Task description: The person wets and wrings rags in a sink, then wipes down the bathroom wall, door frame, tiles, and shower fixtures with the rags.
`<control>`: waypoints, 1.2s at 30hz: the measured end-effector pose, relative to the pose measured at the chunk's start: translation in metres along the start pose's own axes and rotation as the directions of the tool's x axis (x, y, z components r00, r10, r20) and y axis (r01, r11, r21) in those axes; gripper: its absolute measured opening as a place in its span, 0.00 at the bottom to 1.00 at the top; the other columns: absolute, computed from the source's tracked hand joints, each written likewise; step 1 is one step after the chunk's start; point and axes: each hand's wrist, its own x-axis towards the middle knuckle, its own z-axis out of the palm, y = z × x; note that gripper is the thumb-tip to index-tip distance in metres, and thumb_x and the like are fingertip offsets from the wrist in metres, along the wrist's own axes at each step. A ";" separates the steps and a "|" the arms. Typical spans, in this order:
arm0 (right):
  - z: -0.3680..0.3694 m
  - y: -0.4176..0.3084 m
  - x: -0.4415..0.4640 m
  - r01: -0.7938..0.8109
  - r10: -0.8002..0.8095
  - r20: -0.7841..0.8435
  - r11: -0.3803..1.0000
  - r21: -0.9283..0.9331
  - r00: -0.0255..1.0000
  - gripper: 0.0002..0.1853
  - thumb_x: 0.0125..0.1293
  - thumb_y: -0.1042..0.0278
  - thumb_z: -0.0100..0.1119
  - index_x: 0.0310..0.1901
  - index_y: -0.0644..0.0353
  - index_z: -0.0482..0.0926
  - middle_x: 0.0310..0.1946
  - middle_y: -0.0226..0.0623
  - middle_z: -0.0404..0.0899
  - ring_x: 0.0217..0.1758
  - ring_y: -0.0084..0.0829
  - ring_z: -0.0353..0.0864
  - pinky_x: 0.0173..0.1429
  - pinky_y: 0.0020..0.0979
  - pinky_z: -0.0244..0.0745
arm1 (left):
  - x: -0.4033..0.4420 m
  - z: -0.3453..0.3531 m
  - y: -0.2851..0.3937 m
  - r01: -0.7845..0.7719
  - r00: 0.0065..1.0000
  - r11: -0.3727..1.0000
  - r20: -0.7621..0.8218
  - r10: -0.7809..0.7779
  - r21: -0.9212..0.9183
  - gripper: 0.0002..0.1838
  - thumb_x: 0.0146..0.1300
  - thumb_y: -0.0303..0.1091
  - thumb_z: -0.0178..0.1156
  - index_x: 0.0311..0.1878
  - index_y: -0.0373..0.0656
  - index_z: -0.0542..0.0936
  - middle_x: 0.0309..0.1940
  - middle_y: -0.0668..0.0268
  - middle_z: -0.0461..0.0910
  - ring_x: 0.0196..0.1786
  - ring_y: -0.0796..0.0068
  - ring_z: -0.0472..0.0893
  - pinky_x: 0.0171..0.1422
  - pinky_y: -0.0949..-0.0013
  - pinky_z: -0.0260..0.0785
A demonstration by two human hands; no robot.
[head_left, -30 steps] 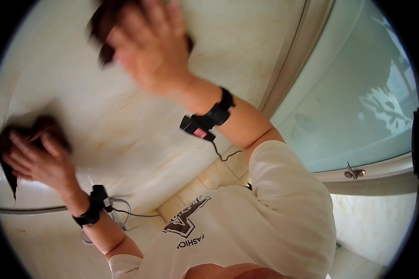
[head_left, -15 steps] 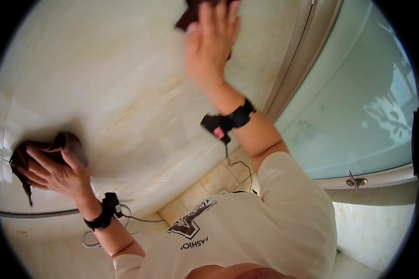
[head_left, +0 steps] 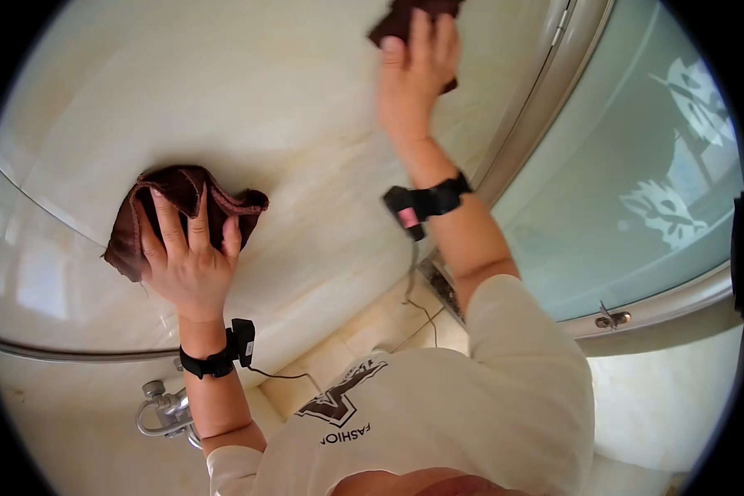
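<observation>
My left hand (head_left: 192,264) lies with spread fingers on a dark brown cloth (head_left: 128,231), pressing it against the pale marbled wall (head_left: 306,107). The cloth is bunched into folds around the fingertips. Higher up and to the right, my right hand (head_left: 413,91) is stretched out flat over a second dark brown cloth (head_left: 398,23), partly cut off by the top edge of the view. Its fingers are extended over the cloth, and the palm side is hidden. Each wrist wears a black strap with a small box and a cable.
A frosted glass door (head_left: 603,190) with white leaf patterns and a metal frame (head_left: 521,107) stands on the right, with a small handle (head_left: 613,318). A metal tap (head_left: 167,411) is at the lower left, below a dark rail (head_left: 66,354). Floor tiles (head_left: 364,339) show in the middle.
My left hand and its cloth have moved right and slightly up in the view. My right hand has slid right with its cloth. The tap has come into clearer view.
</observation>
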 end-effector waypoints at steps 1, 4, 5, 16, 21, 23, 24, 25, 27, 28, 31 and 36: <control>0.006 -0.035 -0.001 -0.005 0.005 -0.006 0.998 0.057 1.000 0.24 0.64 0.56 0.57 0.59 0.59 0.72 0.62 0.56 0.64 0.67 0.63 0.57 0.66 0.61 0.51 | -0.002 0.001 -0.002 0.010 1.000 1.000 0.002 -0.010 -0.019 0.26 0.63 0.61 0.53 0.59 0.60 0.79 0.66 0.58 0.70 0.65 0.48 0.69 0.65 0.50 0.63; -0.003 -0.104 -0.072 0.204 -0.247 0.228 0.959 0.197 0.942 0.24 0.56 0.56 0.63 0.56 0.45 0.76 0.61 0.47 0.68 0.72 0.61 0.55 0.70 0.66 0.45 | -0.003 0.001 -0.005 0.008 1.000 0.999 0.004 -0.008 -0.034 0.25 0.63 0.59 0.55 0.59 0.60 0.80 0.66 0.59 0.71 0.65 0.50 0.71 0.64 0.52 0.65; -0.010 -0.112 -0.105 0.306 -0.362 0.243 0.921 0.239 0.900 0.20 0.54 0.56 0.66 0.51 0.40 0.79 0.60 0.41 0.71 0.73 0.57 0.55 0.71 0.66 0.44 | -0.002 -0.001 -0.005 0.009 1.000 0.999 0.004 -0.008 -0.048 0.25 0.63 0.59 0.55 0.59 0.60 0.80 0.66 0.59 0.71 0.65 0.50 0.71 0.64 0.52 0.65; -0.026 0.024 0.010 0.026 -0.011 0.093 0.986 -0.162 0.996 0.24 0.65 0.62 0.55 0.61 0.62 0.71 0.63 0.53 0.66 0.67 0.57 0.60 0.65 0.53 0.57 | -0.008 0.002 -0.007 0.023 0.999 1.000 -0.037 -0.024 -0.019 0.24 0.62 0.56 0.55 0.58 0.59 0.80 0.65 0.58 0.71 0.63 0.50 0.72 0.63 0.55 0.66; -0.020 -0.026 -0.039 0.371 -0.408 0.368 0.913 0.172 0.835 0.21 0.55 0.52 0.64 0.49 0.52 0.78 0.57 0.47 0.71 0.71 0.60 0.57 0.69 0.64 0.51 | -0.019 0.012 -0.011 0.024 0.998 1.000 -0.053 -0.024 0.011 0.27 0.64 0.57 0.52 0.61 0.54 0.77 0.66 0.51 0.68 0.66 0.45 0.68 0.68 0.50 0.60; -0.017 -0.003 -0.036 0.327 -0.427 0.372 0.895 0.303 0.824 0.21 0.53 0.50 0.65 0.48 0.48 0.81 0.57 0.43 0.73 0.68 0.52 0.65 0.69 0.55 0.58 | -0.019 0.009 -0.014 0.003 0.999 0.998 -0.041 -0.001 0.057 0.29 0.65 0.58 0.49 0.61 0.50 0.77 0.67 0.48 0.67 0.68 0.43 0.66 0.69 0.45 0.57; -0.022 0.023 -0.018 0.276 -0.401 0.471 0.909 0.313 0.786 0.22 0.54 0.50 0.65 0.49 0.49 0.80 0.58 0.45 0.73 0.66 0.50 0.67 0.69 0.53 0.60 | -0.018 0.010 -0.013 -0.003 0.998 0.998 -0.060 0.007 0.064 0.30 0.66 0.59 0.47 0.61 0.48 0.77 0.67 0.46 0.65 0.69 0.42 0.64 0.71 0.44 0.55; -0.025 0.048 -0.003 0.128 -0.217 0.517 0.971 0.203 0.828 0.26 0.56 0.50 0.63 0.55 0.51 0.77 0.60 0.54 0.70 0.64 0.56 0.68 0.67 0.53 0.61 | -0.017 0.009 -0.012 -0.002 0.999 0.997 -0.052 0.006 0.075 0.31 0.66 0.59 0.46 0.61 0.47 0.77 0.68 0.45 0.65 0.70 0.41 0.63 0.71 0.44 0.54; -0.004 0.124 0.026 0.045 -0.030 0.347 0.998 -0.033 0.937 0.32 0.64 0.52 0.55 0.69 0.51 0.62 0.63 0.64 0.64 0.65 0.63 0.64 0.68 0.58 0.57 | -0.017 0.012 -0.011 0.019 0.999 0.994 -0.044 -0.014 0.103 0.33 0.68 0.59 0.43 0.61 0.43 0.76 0.68 0.44 0.63 0.71 0.40 0.61 0.72 0.42 0.52; 0.001 0.149 0.047 -0.033 0.030 0.272 0.999 0.008 0.962 0.31 0.68 0.53 0.50 0.71 0.54 0.60 0.66 0.63 0.60 0.70 0.62 0.57 0.71 0.58 0.51 | -0.019 0.014 -0.013 0.044 0.999 0.993 -0.024 -0.042 0.111 0.33 0.68 0.58 0.42 0.64 0.40 0.73 0.69 0.42 0.61 0.72 0.39 0.59 0.72 0.41 0.49; 0.039 0.182 0.072 -0.102 0.100 0.130 0.995 0.009 0.986 0.31 0.73 0.54 0.39 0.73 0.59 0.54 0.72 0.57 0.54 0.76 0.58 0.46 0.76 0.54 0.40 | -0.030 0.025 -0.022 0.155 0.987 0.983 -0.048 -0.151 0.094 0.34 0.68 0.57 0.41 0.67 0.39 0.69 0.70 0.40 0.58 0.73 0.38 0.56 0.73 0.40 0.45; 0.091 0.011 -0.073 0.165 -0.170 0.224 0.986 0.041 0.960 0.29 0.69 0.55 0.49 0.66 0.64 0.63 0.62 0.65 0.61 0.71 0.68 0.49 0.74 0.66 0.39 | -0.138 0.065 -0.041 0.427 0.903 0.901 0.020 -0.430 0.083 0.34 0.66 0.55 0.45 0.68 0.41 0.67 0.68 0.39 0.60 0.72 0.33 0.54 0.72 0.37 0.44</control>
